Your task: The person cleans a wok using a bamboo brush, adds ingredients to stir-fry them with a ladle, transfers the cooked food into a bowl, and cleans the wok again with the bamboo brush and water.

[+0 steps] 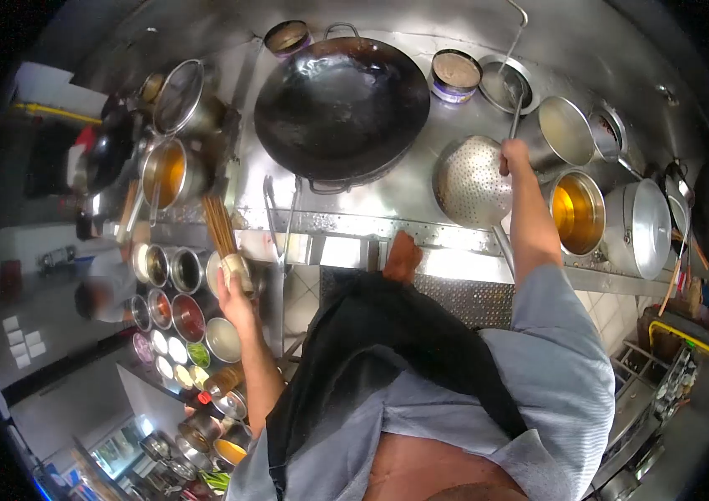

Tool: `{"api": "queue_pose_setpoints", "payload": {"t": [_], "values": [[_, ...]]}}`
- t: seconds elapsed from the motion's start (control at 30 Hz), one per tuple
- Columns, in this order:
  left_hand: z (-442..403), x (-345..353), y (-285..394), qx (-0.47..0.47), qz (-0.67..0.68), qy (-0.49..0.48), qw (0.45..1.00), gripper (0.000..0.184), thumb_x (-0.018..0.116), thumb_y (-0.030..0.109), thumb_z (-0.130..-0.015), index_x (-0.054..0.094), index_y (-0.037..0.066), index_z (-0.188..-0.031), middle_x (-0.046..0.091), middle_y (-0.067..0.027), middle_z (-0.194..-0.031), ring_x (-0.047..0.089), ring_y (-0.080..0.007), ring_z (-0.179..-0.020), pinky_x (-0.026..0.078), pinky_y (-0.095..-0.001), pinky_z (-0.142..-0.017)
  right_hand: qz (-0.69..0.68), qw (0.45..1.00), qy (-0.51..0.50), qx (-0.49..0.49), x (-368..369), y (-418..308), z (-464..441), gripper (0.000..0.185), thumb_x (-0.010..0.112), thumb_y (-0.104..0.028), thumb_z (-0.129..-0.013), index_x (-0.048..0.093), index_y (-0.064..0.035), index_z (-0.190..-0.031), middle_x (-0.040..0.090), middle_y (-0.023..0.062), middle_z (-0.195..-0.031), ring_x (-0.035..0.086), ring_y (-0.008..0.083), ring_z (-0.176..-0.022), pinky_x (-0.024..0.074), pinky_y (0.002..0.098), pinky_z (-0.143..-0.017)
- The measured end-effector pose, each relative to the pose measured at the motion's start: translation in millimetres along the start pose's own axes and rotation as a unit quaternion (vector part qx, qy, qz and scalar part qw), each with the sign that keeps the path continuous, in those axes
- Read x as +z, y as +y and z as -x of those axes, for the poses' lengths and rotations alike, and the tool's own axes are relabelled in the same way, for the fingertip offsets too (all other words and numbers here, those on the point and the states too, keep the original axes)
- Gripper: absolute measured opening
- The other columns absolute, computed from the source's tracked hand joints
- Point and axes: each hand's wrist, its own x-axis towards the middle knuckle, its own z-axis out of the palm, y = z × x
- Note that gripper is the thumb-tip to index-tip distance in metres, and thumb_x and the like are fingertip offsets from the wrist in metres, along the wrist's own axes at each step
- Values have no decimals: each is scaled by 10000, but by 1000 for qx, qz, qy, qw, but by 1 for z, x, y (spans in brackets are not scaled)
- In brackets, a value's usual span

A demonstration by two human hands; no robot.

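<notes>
My left hand (pixel 236 299) is closed around the pale, wrapped end of a bamboo wok brush (pixel 221 225), whose brown bristles point toward the stove. Over the steel stove top, my right hand (pixel 516 156) grips the handle of a metal ladle (pixel 515 123). The ladle's far end reaches a round steel basin (pixel 494 93) below a thin curved tap (pixel 524 21). Just under my right hand lies a large perforated strainer (pixel 469 184), its handle toward me. A big dark wok (pixel 342 113) sits on the stove between and beyond my hands.
Open tins (pixel 456 73) stand behind the wok. Pots, one with amber liquid (pixel 575 213), crowd the right side. Metal tongs (pixel 281 217) lie near the stove's front edge. Ingredient containers (pixel 187 316) fill the left counter. Another person (pixel 108 288) is blurred at far left.
</notes>
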Motion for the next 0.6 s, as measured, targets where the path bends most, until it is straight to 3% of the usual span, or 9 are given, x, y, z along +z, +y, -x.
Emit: {"api": "queue_pose_setpoints", "payload": {"t": [0.1,0.13,0.17,0.27,0.37,0.43,0.5,0.57,0.6], "values": [[14,-1,15,-14,-55,12,998,574,612,335,-953,495,113,-1469,675,-67,-1053,616,-126,-664,447,-268,-453,-408,887,-163,139,-14,-40,-33,128,532,-47,-851,566,-23,-729,562,94,-642,563,223,-535,495,338,-519],[17,1,15,-2,-56,13,998,566,614,333,-952,504,112,-1462,675,-67,-1050,607,-124,-656,442,-268,-449,-527,803,-211,184,-19,-53,-36,137,519,-20,-856,541,-29,-721,537,81,-631,539,208,-521,491,322,-509],[17,2,14,10,-57,14,998,559,615,330,-952,513,110,-1455,674,-67,-1047,598,-122,-649,436,-267,-446,-711,655,-182,182,-28,-68,-17,142,512,-13,-851,483,-26,-713,512,79,-648,530,180,-549,493,275,-509],[17,2,10,2,-64,10,998,541,617,319,-952,531,99,-1439,676,-72,-1061,557,-127,-615,417,-271,-438,-763,594,-205,152,-35,-90,13,109,501,4,-836,482,-17,-730,521,97,-669,533,183,-573,488,267,-506],[27,7,19,-16,-71,-3,997,547,605,330,-957,523,90,-1442,678,-87,-1087,551,-132,-603,414,-270,-430,-646,693,-290,135,-37,-99,41,115,449,-73,-878,482,-36,-774,530,47,-646,531,154,-539,486,257,-499],[-8,-1,-37,111,-94,12,989,550,600,334,-959,517,90,-1445,678,-89,-1074,557,-130,-611,421,-267,-424,-578,739,-325,120,-44,-108,46,156,431,-137,-915,488,-59,-792,536,0,-628,535,131,-510,480,252,-486],[-4,7,-26,122,-104,10,987,553,595,333,-962,510,87,-1450,677,-94,-1072,566,-131,-628,437,-268,-433,-515,785,-329,99,-59,-129,53,156,443,-142,-924,493,-69,-795,537,-6,-625,540,129,-509,474,254,-479],[17,17,5,17,-99,-10,995,555,591,326,-965,502,80,-1455,673,-101,-1082,579,-135,-653,460,-274,-455,-470,815,-327,92,-66,-144,59,149,481,-150,-933,532,-56,-829,564,15,-629,545,151,-504,462,273,-461],[18,20,6,14,-94,-14,995,555,590,322,-966,500,77,-1456,670,-106,-1093,585,-138,-668,468,-275,-468,-400,874,-272,47,-68,-145,66,151,492,-149,-929,544,-50,-827,574,27,-636,546,161,-503,461,285,-459]]}}
